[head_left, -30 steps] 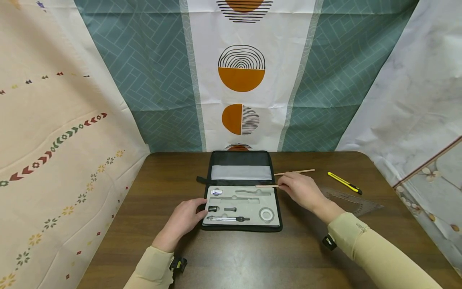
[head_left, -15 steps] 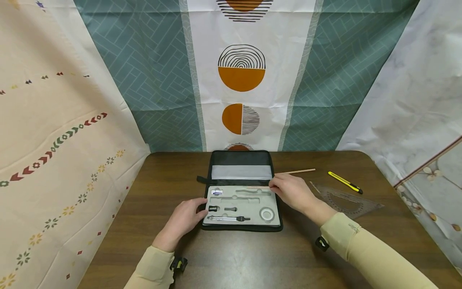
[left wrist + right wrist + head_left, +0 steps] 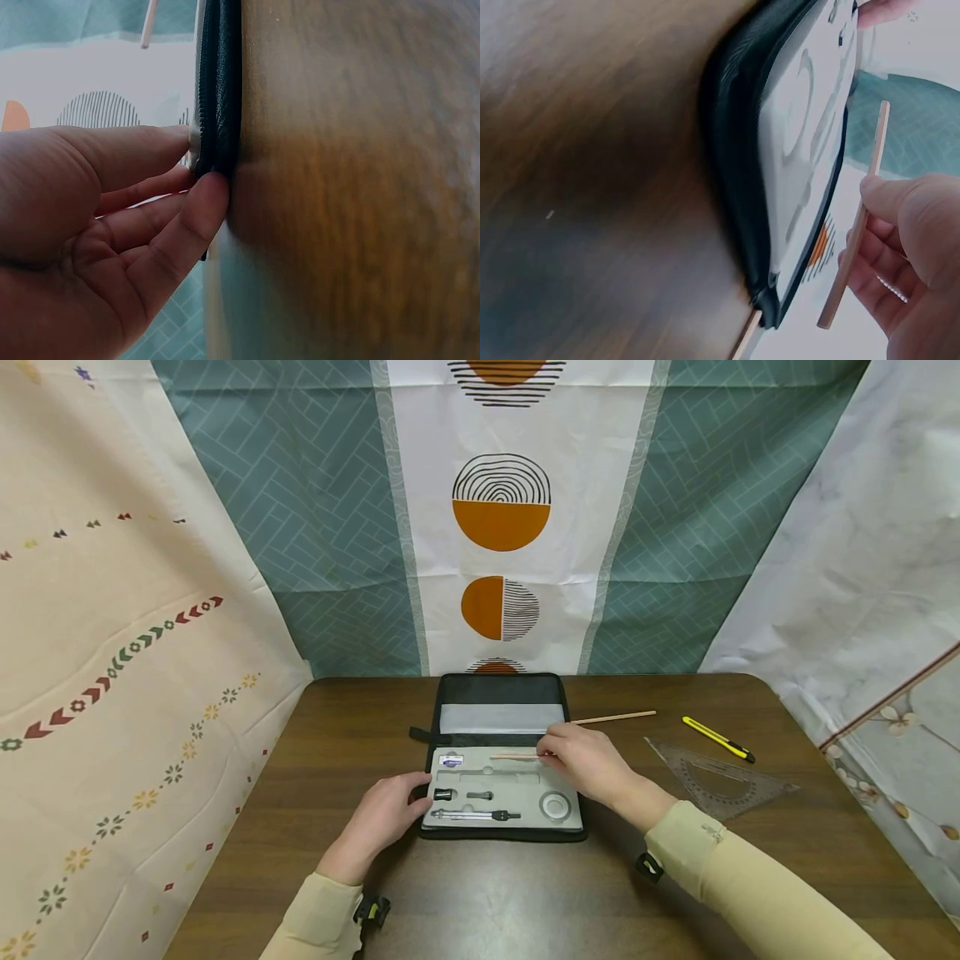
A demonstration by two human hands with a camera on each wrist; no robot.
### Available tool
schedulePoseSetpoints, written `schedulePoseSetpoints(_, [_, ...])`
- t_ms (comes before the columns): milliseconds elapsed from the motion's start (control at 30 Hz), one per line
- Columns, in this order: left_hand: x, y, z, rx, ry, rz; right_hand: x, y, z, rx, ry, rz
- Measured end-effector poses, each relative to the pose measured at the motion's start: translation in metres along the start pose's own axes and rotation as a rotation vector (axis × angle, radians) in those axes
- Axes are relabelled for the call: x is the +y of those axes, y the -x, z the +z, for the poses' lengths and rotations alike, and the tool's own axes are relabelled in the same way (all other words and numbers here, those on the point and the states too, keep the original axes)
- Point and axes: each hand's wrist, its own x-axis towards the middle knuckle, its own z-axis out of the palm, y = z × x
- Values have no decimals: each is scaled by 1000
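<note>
Brown wooden stick (image 3: 512,757), held above the upper right part of the pale tray (image 3: 517,795) inside an open black case (image 3: 502,836): it has slid leftward over the last second, from the right end near the fold to a spot well over the tray, which looks like bringing it closer to its place there. Thumb and fingers of the right hand (image 3: 588,764) are clamped on it. Whether it touches the tray is hard to judge from the head view; the right wrist view suggests it is clear of it. Fingers and stick cover whatever hollow lies beneath.

The compass (image 3: 472,815), white ring (image 3: 555,806) and small white block (image 3: 452,760) sit in the tray unmoved; the short dark piece (image 3: 479,794) is too small to identify. At the case's left edge the left hand (image 3: 386,814) has stayed put, thumb and fingers apart, tips resting against the rim.

Beyond, on the wooden surface (image 3: 525,902), a second stick (image 3: 617,717) has its left end close to the lid; contact is unclear. The set square (image 3: 681,767), partly covered earlier by the forearm, now shows whole, below the yellow knife (image 3: 717,739).
</note>
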Motion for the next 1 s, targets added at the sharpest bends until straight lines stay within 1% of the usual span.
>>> schedulePoseSetpoints(367, [0, 2, 0, -1, -5, 10, -16, -13, 5, 8, -11, -58])
schedulePoseSetpoints(633, [0, 2, -1, -4, -6, 15, -24, -22, 10, -9, -13, -63])
schedulePoseSetpoints(833, [0, 2, -1, -2, -4, 11, -32, -31, 16, -36, -2, -59])
schedulePoseSetpoints(1000, [0, 3, -1, 4, -6, 21, -38, -37, 20, -64, 16, -56])
